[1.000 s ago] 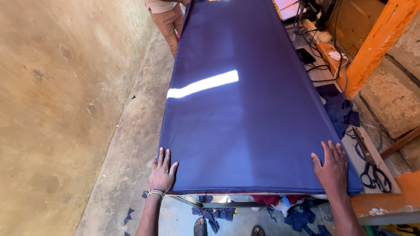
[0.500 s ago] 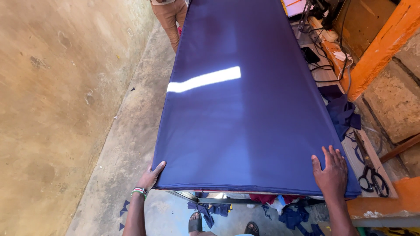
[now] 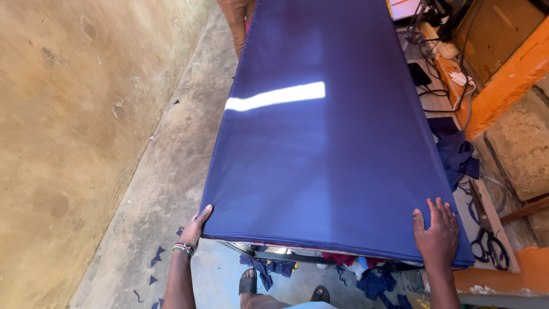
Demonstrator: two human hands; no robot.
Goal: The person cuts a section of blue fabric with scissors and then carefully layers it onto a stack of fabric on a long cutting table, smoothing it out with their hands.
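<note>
Under the right hand (image 3: 437, 237), blue cloth (image 3: 320, 149) lies flat.

Long narrow work table (image 3: 354, 258), near edge visible as a pale strip under the cloth. Smooth dark blue fabric sheet (image 3: 326, 143) lies flat on it, covering almost the whole top, stacked in layers at the near edge, bright sunlight stripe across the middle. Bare right side strip of table holds black-handled scissors (image 3: 490, 247), crumpled dark blue fabric offcuts (image 3: 457, 154), black cables (image 3: 437, 91). Grey concrete floor (image 3: 166, 189) on the left and below, with small blue triangular fabric scraps (image 3: 155, 257) lying on it; more blue and red scraps under the table.
</note>
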